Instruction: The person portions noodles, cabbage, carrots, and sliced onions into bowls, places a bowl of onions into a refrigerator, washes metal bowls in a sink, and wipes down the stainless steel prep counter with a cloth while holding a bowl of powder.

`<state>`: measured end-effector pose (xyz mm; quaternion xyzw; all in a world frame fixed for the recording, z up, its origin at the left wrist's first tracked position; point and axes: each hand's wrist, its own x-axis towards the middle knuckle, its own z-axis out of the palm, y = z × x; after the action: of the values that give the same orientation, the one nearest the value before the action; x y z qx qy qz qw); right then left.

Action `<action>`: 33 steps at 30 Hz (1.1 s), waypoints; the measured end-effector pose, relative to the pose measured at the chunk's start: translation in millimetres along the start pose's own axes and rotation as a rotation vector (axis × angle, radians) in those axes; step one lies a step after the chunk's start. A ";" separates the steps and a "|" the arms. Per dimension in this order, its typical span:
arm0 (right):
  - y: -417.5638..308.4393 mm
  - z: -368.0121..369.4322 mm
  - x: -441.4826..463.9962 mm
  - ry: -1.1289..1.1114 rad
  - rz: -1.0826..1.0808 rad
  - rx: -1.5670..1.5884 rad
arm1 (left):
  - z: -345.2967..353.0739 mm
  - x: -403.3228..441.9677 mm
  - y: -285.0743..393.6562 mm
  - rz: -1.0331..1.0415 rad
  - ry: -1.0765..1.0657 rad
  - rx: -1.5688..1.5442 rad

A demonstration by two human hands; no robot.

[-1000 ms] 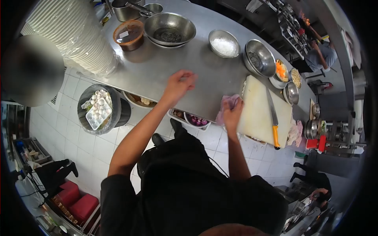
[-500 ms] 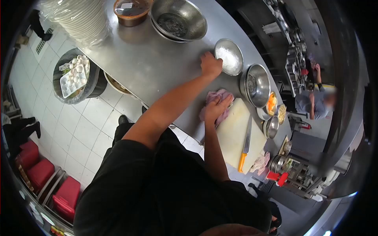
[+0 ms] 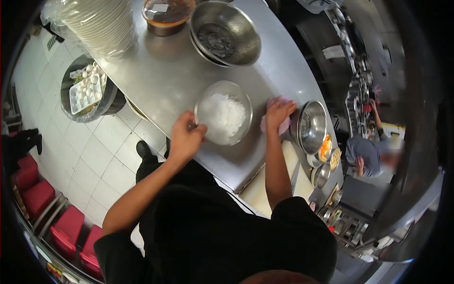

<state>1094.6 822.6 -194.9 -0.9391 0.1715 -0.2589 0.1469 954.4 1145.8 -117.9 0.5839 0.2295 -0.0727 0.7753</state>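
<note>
A metal bowl of white powder (image 3: 199,105) hangs over or sits on the steel counter in front of me; I cannot tell which. My left hand (image 3: 186,136) grips its near-left rim, thumb and fingers closed. Farther right, my right hand (image 3: 280,114) lies flat with fingers spread on a pink cloth (image 3: 278,127), pressing it to the counter. Close by that hand stand nested metal bowls (image 3: 313,125). A pale cutting board (image 3: 257,194) lies below my right forearm, which partly hides it and the knife (image 3: 295,177) on it.
Larger nested metal bowls (image 3: 246,31), a brown tub with a clear lid (image 3: 168,16) and bagged stacked plates (image 3: 101,28) stand toward the back. Small bowls of orange shreds (image 3: 325,147) line the right. A bin (image 3: 113,97) with eggshells stands left; a co-worker (image 3: 364,156) is across the counter.
My left hand has drawn the powder bowl from the far side of the counter toward me and left. My right hand has pushed the cloth away from the cutting board, up the counter.
</note>
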 end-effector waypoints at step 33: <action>-345.0 291.1 329.7 -1.059 -0.627 0.946 | -79.8 -35.1 37.8 -0.191 0.490 -0.235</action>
<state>1601.8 1055.7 -164.9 -0.7798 -0.3240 0.1495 0.5143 916.2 1226.9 -86.4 0.4660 0.4708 0.0248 0.7487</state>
